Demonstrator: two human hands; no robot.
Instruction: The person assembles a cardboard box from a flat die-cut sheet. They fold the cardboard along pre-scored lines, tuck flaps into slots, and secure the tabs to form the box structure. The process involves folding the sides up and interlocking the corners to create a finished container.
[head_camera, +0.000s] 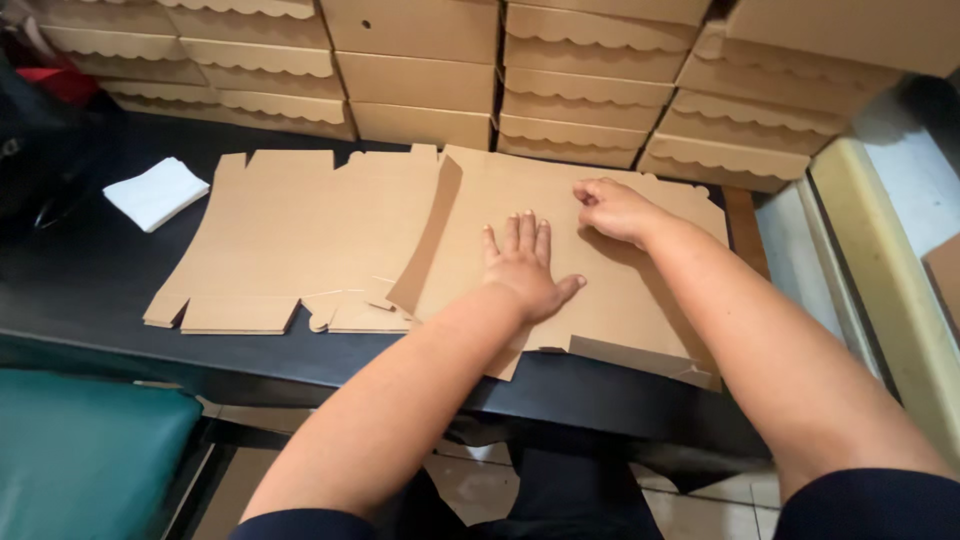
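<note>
Black table (90, 270) spans the view; all positions are given relative to it.

Along the table's far edge: stacks of folded brown cardboard boxes (420, 70) with scalloped lid edges, at least 4 columns, rising out of the top of the view.

On the table's left and middle: flat die-cut cardboard sheet (290, 235), unfolded, tabs and notches along its near and far edges. Its right part lies under the next sheet.

On the table's right half: second cardboard blank (620, 290), partly worked. Its left flap is raised along a crease and stands tilted above the flat sheet. Its near edge overhangs the table's front edge slightly; a small flap at the near right corner is folded.

Left hand (525, 270): palm down, pressed flat on the second cardboard blank near the table's middle. 4 fingers straight and slightly apart, thumb splayed to the right. Nothing is clamped.

Right hand (612, 208): rests on the same blank, toward the table's far edge, just beside the left hand. Fingers curled together, tips down on the cardboard; cannot tell whether they pinch an edge.

Table's far left: small white folded cloth or paper stack (155, 193), well apart from both hands.

Below the table's front left: green padded seat (85, 455).
</note>
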